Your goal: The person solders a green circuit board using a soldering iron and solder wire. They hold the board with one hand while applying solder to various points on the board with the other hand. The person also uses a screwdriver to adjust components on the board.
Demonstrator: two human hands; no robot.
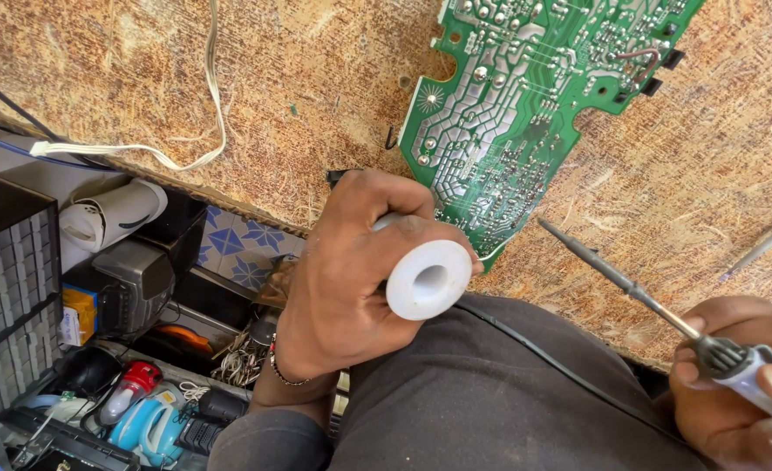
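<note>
While you sat at the rough brown counter (316,96), clutter filled the floor at the lower left of the frame: a grey box (137,279) and a red-and-blue tool (137,410). A white cord (211,105) trailed across the upper left of the counter. At centre, your left hand (342,279) was closed around a white spool (428,279), its hollow end facing the camera, held over your lap just below the counter's edge. Above it, a green circuit board (508,113) lay solder side up, its lower tip close to the spool. At lower right, your right hand (734,384) gripped the handle of a soldering iron (630,288), the tip angled up toward the board but apart from it. A clear-handled screwdriver (769,240) lay at the far right. I judged the risks thus: the iron's tip sat near your left fingers and the black cable (543,353) across your thigh, so a slip could burn either.
</note>
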